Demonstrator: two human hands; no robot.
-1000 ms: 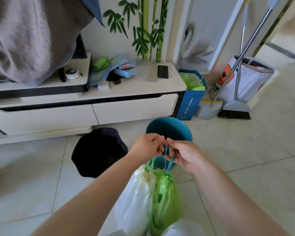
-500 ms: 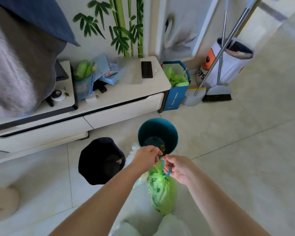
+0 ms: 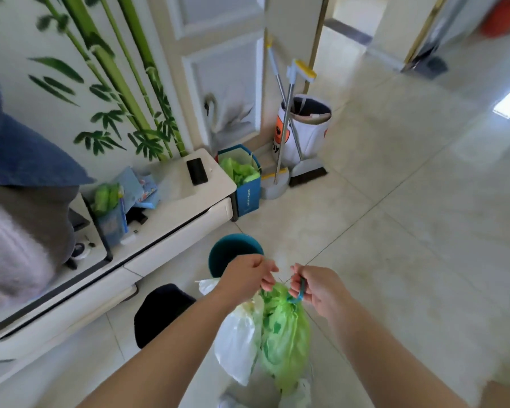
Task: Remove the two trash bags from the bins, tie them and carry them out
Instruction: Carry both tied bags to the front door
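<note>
Both bags hang clear of the floor tiles, in front of the teal round bin. Your left hand pinches the necks of the white plastic bag and green drawstring bag; your right hand hooks the teal drawstring loop. Pull the cord snug, knot close to the neck. Lettering on the blue paper bag is unreadable.

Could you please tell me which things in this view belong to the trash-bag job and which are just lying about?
Part of the job:
green bag
white bag
teal bin
black bin
left hand
right hand

Just lying about:
phone
broom
blue paper bag
</note>
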